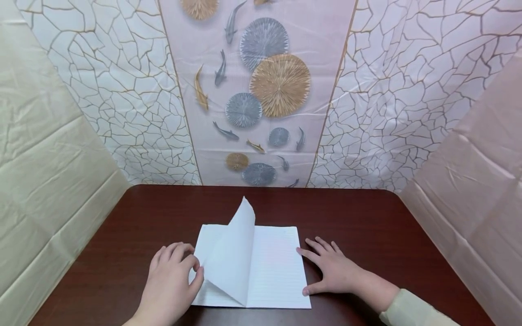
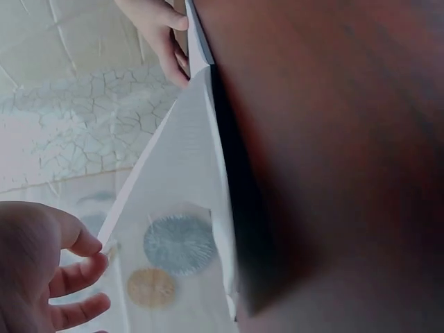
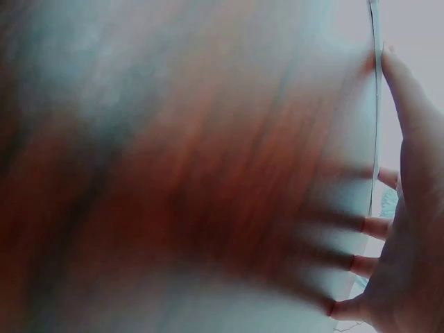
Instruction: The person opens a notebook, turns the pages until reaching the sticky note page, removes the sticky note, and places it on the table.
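Observation:
An open notebook (image 1: 278, 269) with lined white pages lies on the table. One page (image 1: 234, 256) stands up in a curve from the fold and leans to the left, with its top corner pointing up. My left hand (image 1: 169, 276) pinches this page's edge between thumb and index finger; the left wrist view shows the page (image 2: 173, 159) stretching from those fingertips to the notebook. At the notebook's right edge, my right hand (image 1: 336, 270) lies with fingers spread. Its thumb and index fingertip touch the edge, and the other fingertips rest on the table.
The dark red-brown table (image 1: 163, 208) has rounded far corners. A patterned cloth wall (image 1: 261, 104) with fish and round motifs hangs behind it, and plain creased cloth (image 1: 45, 194) covers the left side and the right side.

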A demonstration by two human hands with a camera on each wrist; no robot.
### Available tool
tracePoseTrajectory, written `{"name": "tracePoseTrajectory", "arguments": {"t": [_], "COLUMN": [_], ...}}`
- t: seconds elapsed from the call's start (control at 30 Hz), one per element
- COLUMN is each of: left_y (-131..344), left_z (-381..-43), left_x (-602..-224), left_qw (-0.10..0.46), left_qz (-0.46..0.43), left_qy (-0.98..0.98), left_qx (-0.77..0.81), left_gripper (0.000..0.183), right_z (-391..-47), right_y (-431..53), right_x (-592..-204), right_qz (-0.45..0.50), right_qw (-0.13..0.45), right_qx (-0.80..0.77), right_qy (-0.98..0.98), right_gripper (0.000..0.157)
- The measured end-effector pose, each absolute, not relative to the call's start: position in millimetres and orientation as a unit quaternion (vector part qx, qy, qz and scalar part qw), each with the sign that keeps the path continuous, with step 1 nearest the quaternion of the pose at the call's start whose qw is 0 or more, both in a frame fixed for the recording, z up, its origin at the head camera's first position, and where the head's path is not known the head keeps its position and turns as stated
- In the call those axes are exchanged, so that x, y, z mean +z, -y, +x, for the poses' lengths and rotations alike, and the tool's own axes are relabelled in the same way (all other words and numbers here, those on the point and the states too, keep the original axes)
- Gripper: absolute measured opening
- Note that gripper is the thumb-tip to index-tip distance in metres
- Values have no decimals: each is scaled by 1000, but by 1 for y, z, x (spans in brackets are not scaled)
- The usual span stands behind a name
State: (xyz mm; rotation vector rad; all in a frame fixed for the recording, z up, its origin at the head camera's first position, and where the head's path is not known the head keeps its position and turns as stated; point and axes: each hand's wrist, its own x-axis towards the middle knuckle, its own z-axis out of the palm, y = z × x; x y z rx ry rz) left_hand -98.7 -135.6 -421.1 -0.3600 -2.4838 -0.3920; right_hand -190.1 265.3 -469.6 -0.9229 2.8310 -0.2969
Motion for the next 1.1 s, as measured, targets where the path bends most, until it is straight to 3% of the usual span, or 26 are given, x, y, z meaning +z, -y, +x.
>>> {"name": "tracePoseTrajectory", "arguments": {"t": [0.4, 0.9, 1.1], "left_y": [155, 162, 160], "left_z": [-86, -88, -91], "left_x": [-439, -450, -457], "left_qw": [201, 0, -25], "left_qz": [-73, -43, -51], "left_qy": [970, 997, 997], "left_qx": [-111, -67, -50], "left_gripper": [19, 29, 27], "right_z": [-190, -192, -191], "right_y": [-264, -265, -266], "right_x": [-472, -470, -470], "right_qz": [-299, -301, -299], "right_qw": [77, 88, 88], "right_qx": [-93, -98, -96], "right_qy": [-947, -945, -945], "right_gripper": [104, 104, 104]}}
